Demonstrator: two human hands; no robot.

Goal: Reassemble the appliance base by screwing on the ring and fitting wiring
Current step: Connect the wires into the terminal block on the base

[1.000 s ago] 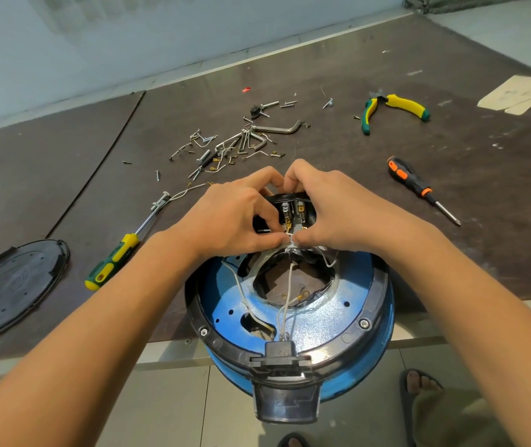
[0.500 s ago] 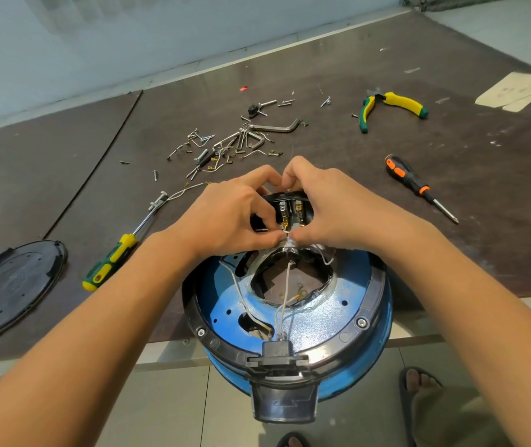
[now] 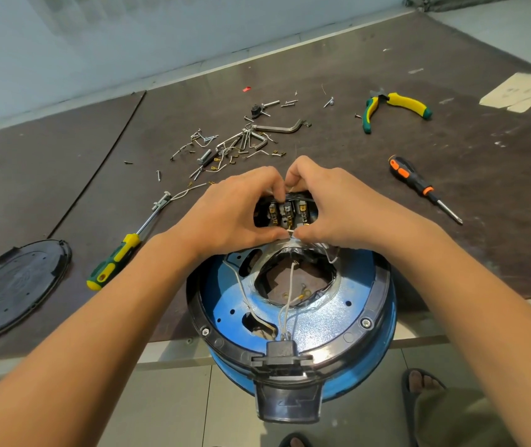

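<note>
A black cover (image 3: 15,285) and a green-yellow screwdriver (image 3: 115,259) are lying on the desk (image 3: 499,221). The left hand (image 3: 235,214) and right hand (image 3: 338,208) are gripping the terminal block (image 3: 286,211) above the blue appliance base (image 3: 322,321) at the desk's near edge, thumbs pinching a white wire (image 3: 290,234). An orange screwdriver (image 3: 419,185) is lying rightward.

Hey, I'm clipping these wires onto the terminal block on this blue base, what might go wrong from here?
1. Your left hand and right hand pinch a thin white wire by the terminal block; a hard tug may snap it or bend a brass tab.
2. The blue base seems to overhang the table edge; pressing down might tip it.
3. Loose screws lie scattered just beyond your hands; a nudge might roll some away.
</note>
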